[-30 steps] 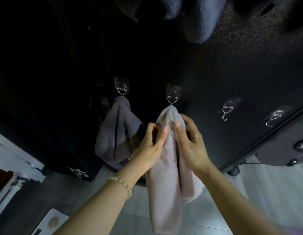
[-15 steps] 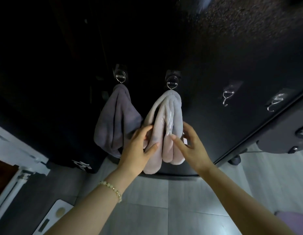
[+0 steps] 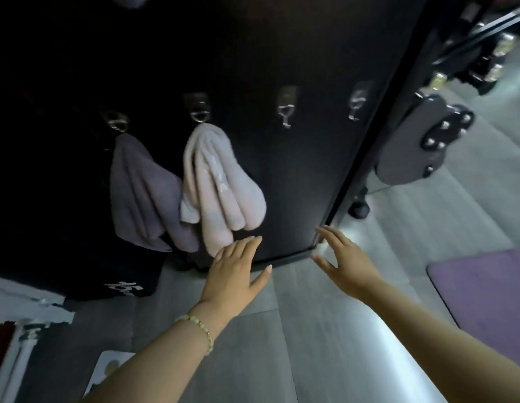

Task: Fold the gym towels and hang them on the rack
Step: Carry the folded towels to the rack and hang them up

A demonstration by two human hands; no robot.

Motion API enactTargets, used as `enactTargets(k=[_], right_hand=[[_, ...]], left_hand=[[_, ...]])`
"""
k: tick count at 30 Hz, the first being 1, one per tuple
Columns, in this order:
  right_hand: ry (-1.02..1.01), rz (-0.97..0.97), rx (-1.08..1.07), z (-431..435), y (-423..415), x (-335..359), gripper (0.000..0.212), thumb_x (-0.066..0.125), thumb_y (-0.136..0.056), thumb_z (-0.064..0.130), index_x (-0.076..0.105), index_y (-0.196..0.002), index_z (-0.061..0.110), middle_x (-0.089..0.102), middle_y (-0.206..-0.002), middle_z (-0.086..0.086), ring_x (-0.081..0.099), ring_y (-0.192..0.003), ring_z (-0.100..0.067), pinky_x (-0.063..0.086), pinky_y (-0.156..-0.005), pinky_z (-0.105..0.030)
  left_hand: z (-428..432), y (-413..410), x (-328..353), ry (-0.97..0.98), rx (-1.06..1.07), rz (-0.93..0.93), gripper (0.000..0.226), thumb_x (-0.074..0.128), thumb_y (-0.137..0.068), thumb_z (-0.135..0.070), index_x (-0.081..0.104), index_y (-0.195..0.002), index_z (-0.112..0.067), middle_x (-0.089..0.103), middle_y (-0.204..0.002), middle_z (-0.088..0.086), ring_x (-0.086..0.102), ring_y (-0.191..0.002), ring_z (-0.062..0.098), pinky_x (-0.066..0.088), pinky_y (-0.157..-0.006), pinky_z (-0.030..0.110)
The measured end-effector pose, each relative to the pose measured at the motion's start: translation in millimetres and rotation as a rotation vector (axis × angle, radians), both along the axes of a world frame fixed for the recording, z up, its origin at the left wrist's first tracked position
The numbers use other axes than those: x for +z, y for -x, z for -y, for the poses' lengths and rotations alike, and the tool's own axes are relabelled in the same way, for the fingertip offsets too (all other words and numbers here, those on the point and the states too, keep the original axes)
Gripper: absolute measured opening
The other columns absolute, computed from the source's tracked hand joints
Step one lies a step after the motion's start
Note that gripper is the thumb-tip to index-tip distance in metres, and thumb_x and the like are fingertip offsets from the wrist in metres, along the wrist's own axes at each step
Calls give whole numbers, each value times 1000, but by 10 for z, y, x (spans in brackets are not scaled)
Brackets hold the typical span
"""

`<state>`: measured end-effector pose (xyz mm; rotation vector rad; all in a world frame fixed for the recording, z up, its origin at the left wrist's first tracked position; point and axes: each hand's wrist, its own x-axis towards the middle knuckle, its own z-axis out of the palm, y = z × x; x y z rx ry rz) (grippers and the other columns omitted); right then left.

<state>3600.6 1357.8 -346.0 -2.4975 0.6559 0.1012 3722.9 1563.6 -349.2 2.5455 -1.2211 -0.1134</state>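
Note:
A pale pink towel point(image 3: 221, 184) hangs folded from the second hook point(image 3: 200, 112) on a black panel point(image 3: 296, 175). Left of it a mauve-grey towel point(image 3: 142, 193) hangs from the first hook point(image 3: 117, 123). Two bare hooks point(image 3: 285, 113) point(image 3: 356, 104) sit further right. My left hand point(image 3: 235, 271), with a bead bracelet on the wrist, is just below the pink towel with fingers straight, holding nothing. My right hand point(image 3: 340, 257) is spread open near the panel's lower right corner, apart from both towels.
Grey tiled floor point(image 3: 311, 330) lies below. A purple mat point(image 3: 485, 289) is at the right edge. Grey gym equipment with metal knobs point(image 3: 421, 141) stands right of the panel. A white frame point(image 3: 26, 330) and a white scale point(image 3: 110, 367) are at lower left.
Both hands have let go of the pink towel and dropped away from it; the right hand moved right. The view has swung right, showing more hooks and the equipment.

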Motion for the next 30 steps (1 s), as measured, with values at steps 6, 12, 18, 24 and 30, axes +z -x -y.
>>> enactTargets(k=[6,12,18,24,30], right_hand=[[92,-219,-133,547,1656,-58,72,30,-89,67,15,-151,33,14,-159,7,20,-144,-14,12,-117,-29],[109,-346,-429,1098,3690,-127,65,38,-95,57,18,-150,30,26,-155,8,18,-145,-17,12,-117,-37],[63,-437,-689,1364,5673,-39,65,37,-96,55,14,-151,28,37,-148,6,30,-139,-14,16,-117,-36],[15,-444,-958,1342,7258,55,62,39,-97,52,21,-149,26,40,-146,5,36,-135,-16,25,-111,-33],[-56,-423,-1205,1288,8395,23,60,44,-96,49,29,-147,23,43,-144,3,42,-130,-17,35,-105,-32]], left_hand=[[876,773,30,-328,-296,40,96,-11,-74,-68,19,-151,-20,25,-157,0,20,-145,18,7,-120,38],[1979,2183,-101,-443,-527,41,110,-21,-65,-75,20,-151,-19,39,-148,2,27,-141,20,9,-118,39],[3033,4058,-77,-537,-788,14,87,-2,-81,-71,29,-146,-21,52,-137,3,45,-127,21,26,-106,32],[3807,5738,48,-504,-1050,52,67,16,-93,-64,35,-141,-22,53,-134,1,47,-123,21,30,-101,32],[4429,6993,-55,-510,-1275,116,72,9,-91,-65,37,-140,-21,54,-132,0,48,-120,20,32,-100,33]])
